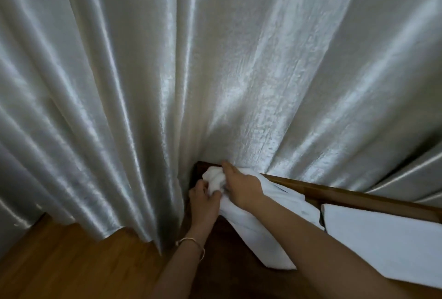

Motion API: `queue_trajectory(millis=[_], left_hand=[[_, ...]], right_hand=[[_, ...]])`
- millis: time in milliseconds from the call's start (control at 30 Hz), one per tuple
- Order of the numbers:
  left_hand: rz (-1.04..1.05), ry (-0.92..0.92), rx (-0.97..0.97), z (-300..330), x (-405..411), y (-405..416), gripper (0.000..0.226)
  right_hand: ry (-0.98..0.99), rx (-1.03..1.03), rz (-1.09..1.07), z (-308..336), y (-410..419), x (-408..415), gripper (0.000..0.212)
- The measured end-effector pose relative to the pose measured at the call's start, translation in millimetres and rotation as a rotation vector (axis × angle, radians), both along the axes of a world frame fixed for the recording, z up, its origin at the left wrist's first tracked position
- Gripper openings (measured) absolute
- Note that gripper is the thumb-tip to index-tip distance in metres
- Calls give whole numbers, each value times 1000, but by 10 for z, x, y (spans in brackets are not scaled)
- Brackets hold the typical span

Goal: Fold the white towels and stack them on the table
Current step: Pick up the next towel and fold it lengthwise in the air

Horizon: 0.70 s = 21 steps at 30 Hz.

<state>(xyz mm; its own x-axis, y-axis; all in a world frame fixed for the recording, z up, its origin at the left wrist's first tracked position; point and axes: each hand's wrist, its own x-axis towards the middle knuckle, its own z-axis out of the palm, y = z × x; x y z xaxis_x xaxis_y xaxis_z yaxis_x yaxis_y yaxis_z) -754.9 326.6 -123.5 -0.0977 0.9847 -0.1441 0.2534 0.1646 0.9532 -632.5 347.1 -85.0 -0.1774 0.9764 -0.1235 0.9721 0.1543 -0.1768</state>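
Pale, glossy curtains (167, 71) fill the background and hang down to a wooden floor (59, 262), pressing against the far edge of a dark wooden surface (334, 194).

Left hand (204, 199): closed, with its fingers curled into the bunched end of a white towel (241, 224). The grip appears to serve as an anchor at the towel's gathered corner. A thin bangle (191, 242) is worn on this wrist.

Right hand (241, 186): laid over the same bunch from above, fingers bent down onto the cloth; whether a pinch is made beneath cannot be told. It is judged that an edge is being sought so the towel can be opened out.

Outward from both hands, the towel trails loosely toward the wearer across the surface, unfolded. To the right of the right forearm, a flat, squared white towel (382, 243) lies on the surface, apparently already folded and placed as the base of the stack.
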Motion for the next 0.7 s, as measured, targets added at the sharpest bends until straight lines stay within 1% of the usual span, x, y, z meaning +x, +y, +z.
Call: queue_trajectory(millis=[67,133,200,233,300,333,433,467,533,567,633,700], left_hand=[[-130,-5,88,160,-33,-92,21],[-219,31,161,351,-30,-167,25],[-277,21,213,558,36,-226,32],[-309,6,229,679,95,-260,36],[-392,-20,277,921,254,-354,46],[-443,-29,321,1037,356,-411,47],[-587,-48,473,1417,697,-566,41],[-624,-51,511,1565,804,-609,40],[-676,-22,604,1874,1015,-678,37],[-686,5,638,2024,1098,-700,36],[-668,56,700,2330,1254,-779,36],[-632,153,793,2605,1388,-863,39]], right_hand=[[97,59,-22,205,-42,149,67],[57,92,-7,457,-146,304,47],[-6,164,0,712,-287,481,29],[-28,206,-4,849,-380,587,26],[-65,291,-43,1121,-595,827,26],[-83,337,-75,1259,-725,949,27],[-124,528,-171,1616,-1123,1302,27],[-120,564,-205,1718,-1241,1408,29],[-55,582,-270,1921,-1457,1602,32],[21,574,-310,2024,-1531,1674,32],[167,548,-394,2239,-1673,1819,29],[275,519,-430,2449,-1827,1979,26]])
